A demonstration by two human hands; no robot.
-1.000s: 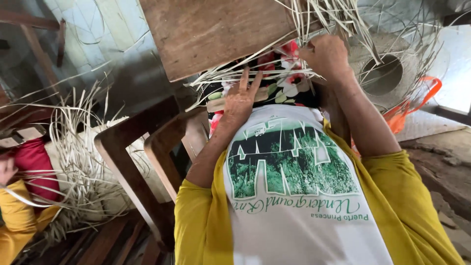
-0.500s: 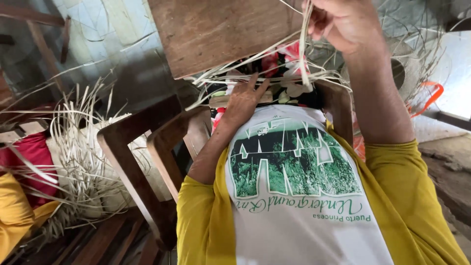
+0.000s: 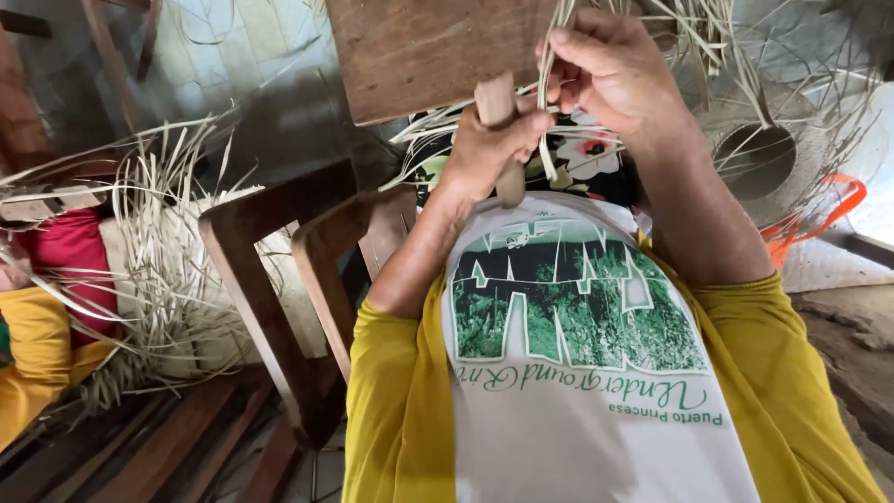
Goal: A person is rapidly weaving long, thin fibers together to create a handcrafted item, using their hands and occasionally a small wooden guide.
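The pale straw strips (image 3: 549,102) are hanging from the edge of the wooden board (image 3: 419,47) at the top of the view, over the person's lap. They are looking thin, light and springy, bending freely, and likely to crease or split if pinched hard; the sound place to take them is near the board, where they are bunched. The right hand (image 3: 619,74) is pinching a few strips between thumb and fingers, its grip clenched on them. The left hand (image 3: 489,149) is wrapping its grip round a short wooden handle (image 3: 498,102), upright against the board's edge; what the handle ends in is hidden, possibly a blade or a beater. The handle appears stiff and easy to hold. Beside the lap a wooden chair frame (image 3: 279,279) is standing, with a woven straw bundle (image 3: 158,270) lying further left.
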